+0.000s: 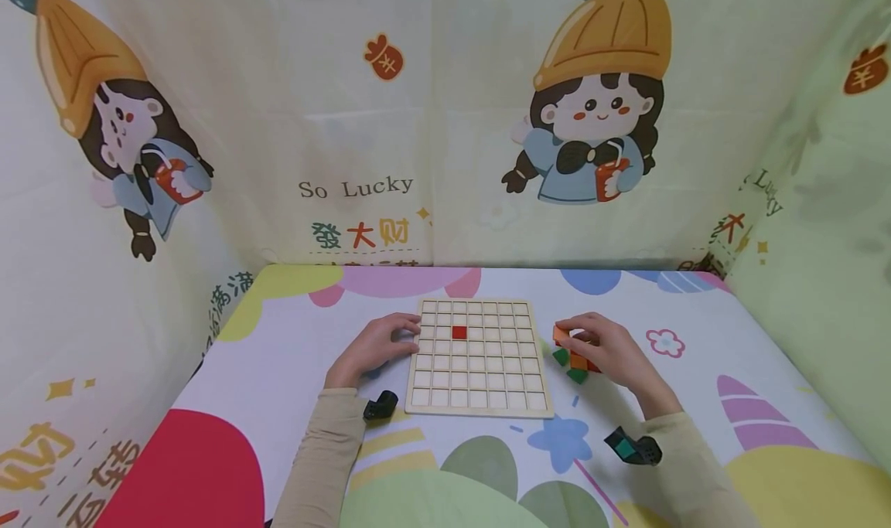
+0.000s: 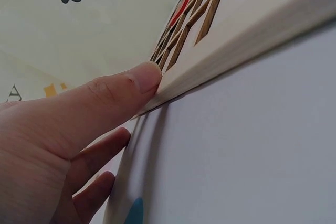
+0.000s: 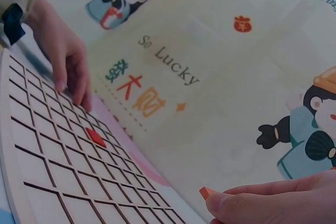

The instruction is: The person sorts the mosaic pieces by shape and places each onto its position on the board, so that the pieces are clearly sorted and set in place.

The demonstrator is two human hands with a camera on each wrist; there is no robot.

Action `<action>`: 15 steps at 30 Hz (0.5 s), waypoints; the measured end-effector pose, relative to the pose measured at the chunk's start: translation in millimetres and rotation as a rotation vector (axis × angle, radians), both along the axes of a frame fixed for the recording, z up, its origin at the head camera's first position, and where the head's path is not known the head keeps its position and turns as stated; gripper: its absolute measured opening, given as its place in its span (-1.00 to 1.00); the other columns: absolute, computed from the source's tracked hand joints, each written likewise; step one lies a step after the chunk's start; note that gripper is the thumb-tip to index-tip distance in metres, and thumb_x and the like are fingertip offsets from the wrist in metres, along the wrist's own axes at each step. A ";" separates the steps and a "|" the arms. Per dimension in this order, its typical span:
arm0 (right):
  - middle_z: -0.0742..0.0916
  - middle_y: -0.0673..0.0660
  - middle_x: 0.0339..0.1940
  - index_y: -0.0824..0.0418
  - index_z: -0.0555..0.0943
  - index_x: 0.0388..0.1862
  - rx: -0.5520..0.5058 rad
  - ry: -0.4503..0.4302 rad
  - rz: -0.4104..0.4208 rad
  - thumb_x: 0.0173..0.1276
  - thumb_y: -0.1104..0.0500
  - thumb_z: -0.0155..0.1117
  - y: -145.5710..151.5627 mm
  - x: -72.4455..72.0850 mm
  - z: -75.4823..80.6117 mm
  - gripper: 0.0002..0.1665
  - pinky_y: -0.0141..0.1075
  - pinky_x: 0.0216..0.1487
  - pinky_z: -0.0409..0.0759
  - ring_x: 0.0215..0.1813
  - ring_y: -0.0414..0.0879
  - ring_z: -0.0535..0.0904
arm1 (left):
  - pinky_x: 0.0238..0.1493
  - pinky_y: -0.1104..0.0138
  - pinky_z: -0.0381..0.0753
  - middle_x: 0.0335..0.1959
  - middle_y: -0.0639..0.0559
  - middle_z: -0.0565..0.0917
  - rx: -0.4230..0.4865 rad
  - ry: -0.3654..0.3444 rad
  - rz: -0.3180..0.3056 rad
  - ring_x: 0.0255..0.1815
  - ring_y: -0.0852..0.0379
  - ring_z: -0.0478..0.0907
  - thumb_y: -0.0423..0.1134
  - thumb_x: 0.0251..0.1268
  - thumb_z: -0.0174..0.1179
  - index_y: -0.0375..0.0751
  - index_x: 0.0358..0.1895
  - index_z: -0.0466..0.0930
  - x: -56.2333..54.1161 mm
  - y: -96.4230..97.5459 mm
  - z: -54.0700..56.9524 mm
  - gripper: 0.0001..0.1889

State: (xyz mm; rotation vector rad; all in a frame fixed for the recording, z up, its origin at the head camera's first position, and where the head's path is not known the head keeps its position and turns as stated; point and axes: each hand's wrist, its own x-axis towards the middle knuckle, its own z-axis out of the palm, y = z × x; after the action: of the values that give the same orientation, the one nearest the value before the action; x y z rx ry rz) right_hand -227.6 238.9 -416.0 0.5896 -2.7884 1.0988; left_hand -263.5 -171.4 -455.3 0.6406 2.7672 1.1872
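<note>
A wooden grid board (image 1: 480, 414) lies on the table, a single red square tile (image 1: 459, 332) set in one of its upper cells. At the board's left edge rests my left hand (image 1: 376, 346); in the left wrist view its thumb (image 2: 144, 77) touches the wooden side, with the other fingers loosely bent below. My right hand (image 1: 609, 350) pinches a small orange tile (image 3: 205, 192) between thumb and fingertips, to the right of the board. Beneath that hand lie several loose pieces, among them a green one (image 1: 577, 376) and an orange one (image 1: 578, 362), partly hidden by the fingers.
The table (image 1: 292, 358) wears a white cloth with colourful printed shapes. Behind it and at both sides hang pale printed curtains (image 1: 473, 226). Dark wrist-worn devices sit at the left wrist (image 1: 380, 406) and the right wrist (image 1: 633, 446).
</note>
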 end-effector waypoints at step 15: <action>0.66 0.12 -0.05 0.18 0.69 0.04 0.006 0.022 0.107 0.30 0.17 0.39 -42.5 -16.8 -2.9 -0.67 -0.27 -0.18 0.65 -0.20 -0.09 0.64 | 0.42 0.09 0.28 0.26 -0.01 0.55 -0.001 0.008 0.002 0.38 -0.03 0.35 -0.25 0.16 0.41 -0.20 -0.05 0.69 -1.0 0.0 -1.8 -0.71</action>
State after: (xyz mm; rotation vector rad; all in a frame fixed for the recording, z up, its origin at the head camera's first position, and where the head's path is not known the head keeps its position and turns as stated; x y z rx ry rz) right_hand -244.4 196.4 -418.9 0.7546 -2.7713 1.0954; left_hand -264.5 -171.4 -457.1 0.6445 2.7753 1.1869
